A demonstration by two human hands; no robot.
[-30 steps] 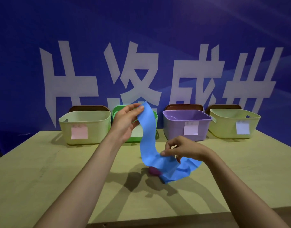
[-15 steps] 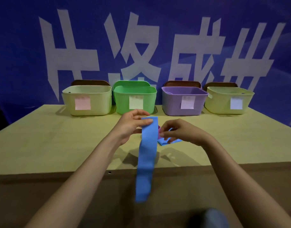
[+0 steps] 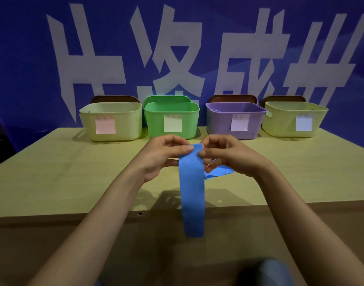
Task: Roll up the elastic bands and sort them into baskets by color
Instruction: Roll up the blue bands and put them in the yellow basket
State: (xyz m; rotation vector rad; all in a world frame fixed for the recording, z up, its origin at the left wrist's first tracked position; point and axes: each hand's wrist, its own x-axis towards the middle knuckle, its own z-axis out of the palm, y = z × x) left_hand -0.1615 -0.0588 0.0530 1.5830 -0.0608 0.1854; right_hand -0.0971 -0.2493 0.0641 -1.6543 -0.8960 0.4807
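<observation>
A long blue elastic band (image 3: 192, 190) hangs straight down past the table's front edge. My left hand (image 3: 163, 154) pinches its top left corner and my right hand (image 3: 226, 154) pinches its top right corner, both above the table's middle. Another blue piece (image 3: 218, 172) lies on the table under my right hand; whether it belongs to the same band I cannot tell. Along the back stand a yellow basket with a pink note (image 3: 111, 120), a green basket (image 3: 171, 118), a purple basket (image 3: 235, 119) and a second yellow basket with a pale blue note (image 3: 293, 118).
The wooden table (image 3: 53, 172) ends at a front edge close to me. A blue wall banner with large white characters (image 3: 177, 48) rises directly behind the baskets. Brown lids (image 3: 115, 99) lean behind some baskets.
My right hand left the pile on the table and came up to the band's top edge beside my left hand. The band now hangs straight over the front edge.
</observation>
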